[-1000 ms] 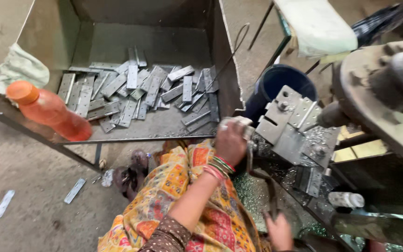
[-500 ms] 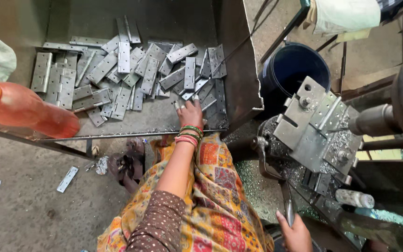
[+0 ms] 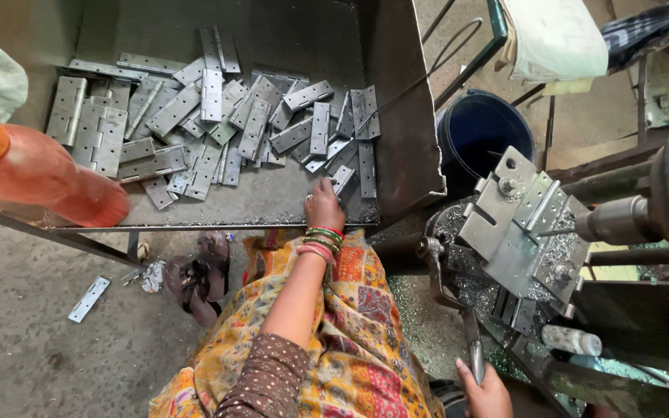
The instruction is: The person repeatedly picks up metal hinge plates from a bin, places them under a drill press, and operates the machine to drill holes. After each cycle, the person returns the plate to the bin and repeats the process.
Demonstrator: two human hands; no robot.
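A heap of flat grey metal hinges (image 3: 218,116) lies in an open steel tray (image 3: 404,116). My left hand (image 3: 324,205), with bangles on its wrist, reaches over the tray's front edge. Its fingers curl onto one hinge (image 3: 343,179) at the near right of the heap. My right hand (image 3: 486,392) sits low at the bottom edge, closed round the thin metal lever handle (image 3: 474,352) of a drilling machine. A steel jig (image 3: 522,229) on that machine faces a horizontal drill chuck (image 3: 619,220).
An orange plastic bottle (image 3: 36,176) lies on the tray's left front rim. A dark blue bucket (image 3: 483,131) stands behind the jig. Sandals (image 3: 195,280) and a loose hinge (image 3: 89,299) are on the concrete floor. Metal shavings cover the machine bed (image 3: 466,290).
My left hand left the jig, swung left into the tray, and now sits slightly nearer the front edge on a hinge. My right hand stays on the lever.
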